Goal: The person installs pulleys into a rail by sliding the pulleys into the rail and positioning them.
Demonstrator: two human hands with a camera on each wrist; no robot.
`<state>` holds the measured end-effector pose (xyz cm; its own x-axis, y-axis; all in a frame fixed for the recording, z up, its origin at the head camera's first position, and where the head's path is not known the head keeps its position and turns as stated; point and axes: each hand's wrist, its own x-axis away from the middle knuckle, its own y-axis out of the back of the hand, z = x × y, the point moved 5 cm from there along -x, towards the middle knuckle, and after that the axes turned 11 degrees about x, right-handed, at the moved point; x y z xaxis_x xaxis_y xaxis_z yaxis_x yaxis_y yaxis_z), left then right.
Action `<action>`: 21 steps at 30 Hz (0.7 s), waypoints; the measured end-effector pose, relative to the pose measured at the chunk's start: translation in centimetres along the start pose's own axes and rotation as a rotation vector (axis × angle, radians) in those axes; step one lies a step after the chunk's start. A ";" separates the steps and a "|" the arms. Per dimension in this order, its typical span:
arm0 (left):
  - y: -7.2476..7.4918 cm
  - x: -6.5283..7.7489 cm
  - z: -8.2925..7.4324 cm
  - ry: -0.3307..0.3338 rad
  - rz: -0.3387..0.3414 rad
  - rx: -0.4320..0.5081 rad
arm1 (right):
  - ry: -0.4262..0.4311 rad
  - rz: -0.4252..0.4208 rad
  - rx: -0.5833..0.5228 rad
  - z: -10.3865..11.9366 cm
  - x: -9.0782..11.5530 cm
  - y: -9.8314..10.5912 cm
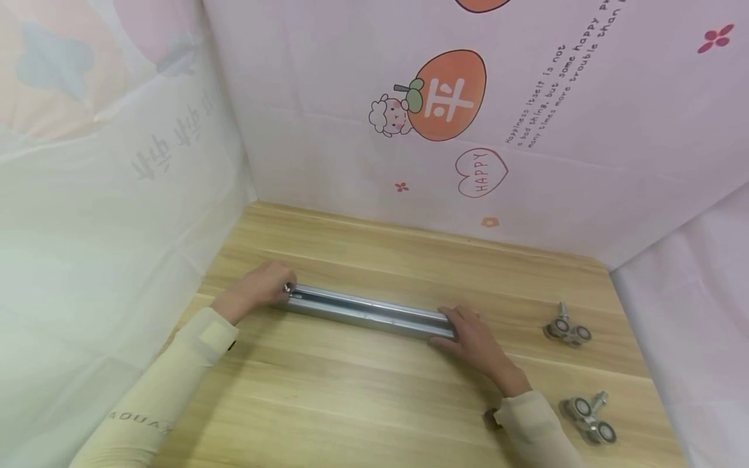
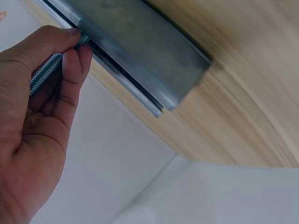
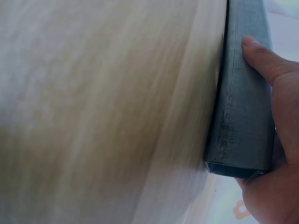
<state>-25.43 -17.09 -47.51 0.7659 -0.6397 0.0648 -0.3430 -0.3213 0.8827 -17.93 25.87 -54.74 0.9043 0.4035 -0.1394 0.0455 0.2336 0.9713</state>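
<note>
A grey metal channel rail (image 1: 363, 315) with a lengthwise slot on top lies across the wooden table. My left hand (image 1: 266, 284), at its left end, pinches a threaded bolt (image 2: 46, 72) between thumb and fingers. The bolt's tip meets the slot side of the rail (image 2: 145, 51) in the left wrist view; what it joins inside is hidden. At the right end, my right hand (image 1: 475, 341) grips the rail, thumb on the near side and fingers on the far side. The right wrist view shows that thumb along the rail's side wall (image 3: 243, 107), near its open end.
Two metal roller trolleys with bolts lie on the right of the table (image 1: 351, 383), one farther back (image 1: 566, 331) and one nearer (image 1: 588, 420). White printed cloth walls (image 1: 328, 143) stand behind and on both sides of the table.
</note>
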 end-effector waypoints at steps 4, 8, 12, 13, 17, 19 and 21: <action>0.3 0.4 0.9 0.009 -0.004 -0.008 | -0.014 0.018 0.007 -0.1 0.0 0.0; 0.5 0.7 1.5 0.004 -0.013 -0.011 | -0.009 0.013 0.015 -0.1 0.0 0.0; 0.6 1.0 2.0 0.012 -0.018 -0.017 | -0.005 0.006 0.017 0.0 0.1 0.1; 0.7 1.1 2.1 0.014 -0.020 -0.016 | -0.005 0.003 0.017 0.1 0.2 0.1; 1.1 1.6 2.3 0.005 -0.036 -0.022 | -0.007 -0.001 0.011 0.2 0.2 0.2; 1.2 1.9 2.5 0.001 -0.045 -0.026 | -0.011 0.000 0.008 0.2 0.2 0.2; 1.4 2.2 2.7 0.005 -0.052 -0.027 | -0.008 0.000 0.009 0.2 0.2 0.2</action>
<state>-25.68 -20.80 -47.37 0.7850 -0.6191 0.0209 -0.2882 -0.3351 0.8970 -17.64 25.85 -54.53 0.9078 0.3963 -0.1375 0.0491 0.2252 0.9731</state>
